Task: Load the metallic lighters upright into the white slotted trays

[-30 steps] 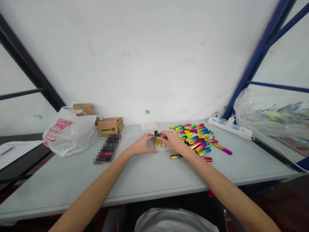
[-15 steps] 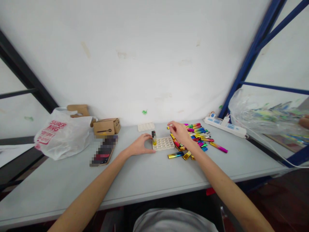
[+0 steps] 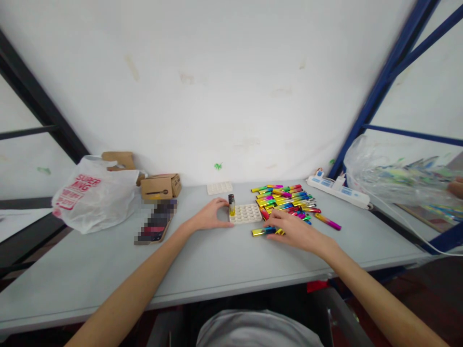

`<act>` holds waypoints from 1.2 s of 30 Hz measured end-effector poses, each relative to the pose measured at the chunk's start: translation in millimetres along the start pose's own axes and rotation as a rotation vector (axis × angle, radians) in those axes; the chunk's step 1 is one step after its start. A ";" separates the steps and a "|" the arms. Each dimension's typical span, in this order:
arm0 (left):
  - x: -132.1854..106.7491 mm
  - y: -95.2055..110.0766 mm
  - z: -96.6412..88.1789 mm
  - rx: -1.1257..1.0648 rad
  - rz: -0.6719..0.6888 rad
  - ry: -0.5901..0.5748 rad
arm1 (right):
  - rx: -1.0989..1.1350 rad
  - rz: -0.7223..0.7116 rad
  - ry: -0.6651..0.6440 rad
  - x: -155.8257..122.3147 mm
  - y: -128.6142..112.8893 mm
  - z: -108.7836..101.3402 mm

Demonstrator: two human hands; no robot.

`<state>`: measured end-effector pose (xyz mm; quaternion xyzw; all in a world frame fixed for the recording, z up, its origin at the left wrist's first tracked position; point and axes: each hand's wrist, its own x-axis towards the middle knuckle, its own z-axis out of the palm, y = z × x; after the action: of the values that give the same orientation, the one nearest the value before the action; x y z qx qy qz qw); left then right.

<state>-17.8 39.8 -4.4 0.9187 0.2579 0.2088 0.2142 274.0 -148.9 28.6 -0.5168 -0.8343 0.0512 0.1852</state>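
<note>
My left hand bends around the left side of a white tray with round holes, thumb near its front corner and fingers near its back corner. Small vials with black caps and yellow contents stand upright at the tray's left end, beside my fingertips. To the right, my right hand reaches palm down over the near edge of a pile of shiny, multicoloured slim sticks. Its thumb and fingers are apart, around a gold stick partly hidden by the hand. A yellow-and-blue stick lies by the fingertips.
A second white tray lies by the wall. On the left are a plastic bag, a cardboard box and a phone. A power strip sits back right; another person's hand shows at the right edge.
My right hand has moved from above the pile's far left side toward me, down to its near edge. My left hand has stayed at the tray.
</note>
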 end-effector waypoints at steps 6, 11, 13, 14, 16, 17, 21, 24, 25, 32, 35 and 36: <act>0.1 1.0 0.4 -0.020 0.000 0.006 | -0.104 -0.033 0.008 -1.3 -0.2 13.4; 0.2 1.4 1.4 -0.023 0.004 0.000 | 0.049 -0.010 0.109 15.1 -1.0 4.7; 0.1 1.5 1.5 -0.022 0.003 0.004 | 0.194 0.050 0.147 25.5 -1.9 -1.6; 0.1 1.7 1.4 -0.023 0.003 0.007 | 0.262 0.071 0.184 31.8 -2.4 -4.4; -0.1 2.2 1.0 -0.026 0.004 0.010 | 0.399 0.103 0.296 46.4 -3.0 -8.1; -0.1 2.5 0.7 -0.027 0.005 0.010 | 0.478 0.125 0.349 54.6 -2.8 -8.6; -0.2 3.7 -0.4 -0.023 0.002 -0.001 | 0.900 0.249 0.492 89.0 0.2 -1.0; -0.1 4.1 -0.9 -0.021 0.004 -0.003 | 1.199 0.254 0.534 108.1 0.3 11.2; -0.1 4.2 -0.9 -0.020 0.008 0.000 | 1.281 0.250 0.511 111.6 -0.9 15.4; -0.2 4.3 -0.2 -0.029 0.012 0.010 | 1.378 0.215 0.333 109.0 -19.4 34.0; -0.1 3.6 0.6 -0.025 0.010 0.008 | 1.418 0.265 0.298 108.1 -25.4 37.5; -0.1 3.1 0.8 -0.025 0.012 0.008 | 1.439 0.299 0.273 108.4 -26.7 38.6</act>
<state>-16.3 37.1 -3.6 0.9167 0.2505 0.2170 0.2231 194.5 -61.6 28.1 -0.3777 -0.4850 0.5447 0.5704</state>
